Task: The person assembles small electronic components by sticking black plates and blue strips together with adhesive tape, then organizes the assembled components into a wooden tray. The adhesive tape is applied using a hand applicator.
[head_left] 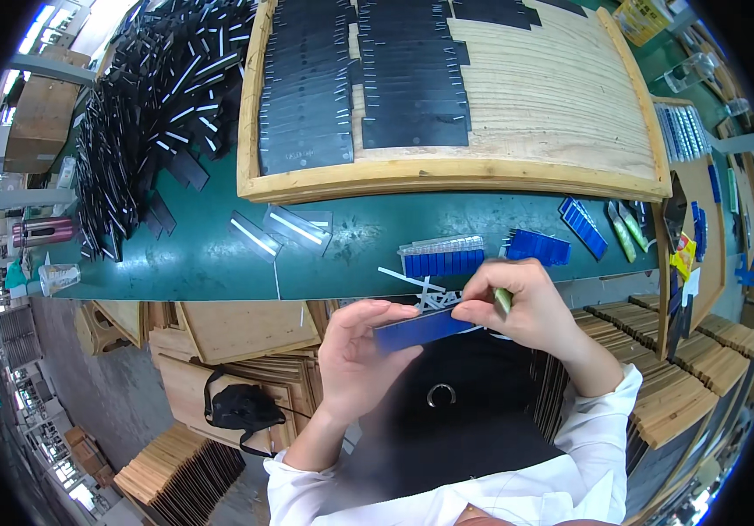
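In front of my lap, a flat blue rectangular piece (421, 330) is held up and slightly tilted between my hands. My left hand (355, 358) grips its left end between thumb and fingers. My right hand (526, 307) is closed at the other end, thumb and fingertips at the piece's upper right corner. A slim green tool (503, 302) pokes out of the right fist; its working end is hidden. Thin white strips (434, 296) lie at the bench edge just behind the piece. Beyond them sit a row of blue pieces (443, 262) and another blue stack (538, 247).
A wood-framed board (561, 105) carries overlapping rows of dark plates (307, 105). A large heap of black pieces (166, 114) covers the left of the green bench (350, 263). Green-handled tools (626, 230) lie to the right. Stacked wooden boards (180, 473) stand below.
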{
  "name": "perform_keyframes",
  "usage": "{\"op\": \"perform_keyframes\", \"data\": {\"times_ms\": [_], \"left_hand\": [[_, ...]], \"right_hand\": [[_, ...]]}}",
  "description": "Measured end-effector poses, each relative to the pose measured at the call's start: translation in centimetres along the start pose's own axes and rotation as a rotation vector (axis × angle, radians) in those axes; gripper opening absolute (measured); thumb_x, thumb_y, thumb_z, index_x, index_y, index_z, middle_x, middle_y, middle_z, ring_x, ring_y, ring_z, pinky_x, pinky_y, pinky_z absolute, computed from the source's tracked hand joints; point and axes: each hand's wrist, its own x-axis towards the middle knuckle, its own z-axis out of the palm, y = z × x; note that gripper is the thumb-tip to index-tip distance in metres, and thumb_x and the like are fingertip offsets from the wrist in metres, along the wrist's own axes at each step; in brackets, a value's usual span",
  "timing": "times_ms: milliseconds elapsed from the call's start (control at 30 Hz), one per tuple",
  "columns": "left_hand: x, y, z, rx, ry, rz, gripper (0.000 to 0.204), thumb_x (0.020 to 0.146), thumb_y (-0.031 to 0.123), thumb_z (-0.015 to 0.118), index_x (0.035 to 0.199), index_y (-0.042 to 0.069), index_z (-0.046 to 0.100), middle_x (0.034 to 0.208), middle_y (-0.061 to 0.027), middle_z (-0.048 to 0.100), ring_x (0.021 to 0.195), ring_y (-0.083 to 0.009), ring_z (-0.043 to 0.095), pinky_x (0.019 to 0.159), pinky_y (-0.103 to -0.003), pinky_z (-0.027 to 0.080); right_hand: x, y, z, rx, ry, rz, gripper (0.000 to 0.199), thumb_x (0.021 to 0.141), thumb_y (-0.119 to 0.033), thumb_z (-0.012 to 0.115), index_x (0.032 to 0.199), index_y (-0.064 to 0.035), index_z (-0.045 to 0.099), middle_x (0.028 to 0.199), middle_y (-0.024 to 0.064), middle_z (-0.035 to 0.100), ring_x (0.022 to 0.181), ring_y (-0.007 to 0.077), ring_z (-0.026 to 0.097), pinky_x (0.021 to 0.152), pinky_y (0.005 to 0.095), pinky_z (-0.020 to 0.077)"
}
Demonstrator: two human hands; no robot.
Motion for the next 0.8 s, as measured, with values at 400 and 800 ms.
{"op": "perform_keyframes", "data": {"times_ms": [400,800], "left_hand": [[1.5,1.8,0.2,-0.208,0.241,-0.126,0.021,0.090,-0.009,0.059,0.109,-0.003,0.055,0.110,-0.0124,0.058,0.102,-0.0194,0.062,0.082,-0.034,0.060],[5.0,6.8,-0.2,-0.172,-0.195,-0.455,0.019,0.092,0.004,0.064,0.106,-0.009,0.066,0.093,-0.0163,0.071,0.083,-0.0222,0.071,0.073,-0.031,0.061]], "right_hand": [[-0.2,-0.4,-0.4,-0.068,0.104,-0.267,0.011,0.074,-0.005,0.081,0.077,-0.0044,0.071,0.069,0.0056,0.068,0.059,0.0172,0.060,0.056,0.0286,0.0458],[-0.2,-5.6,-0.2,-0.112,0.163,-0.230,0.009,0.074,-0.005,0.081,0.079,-0.0054,0.073,0.070,0.0065,0.068,0.061,0.0207,0.061,0.060,0.0306,0.0470]]}}
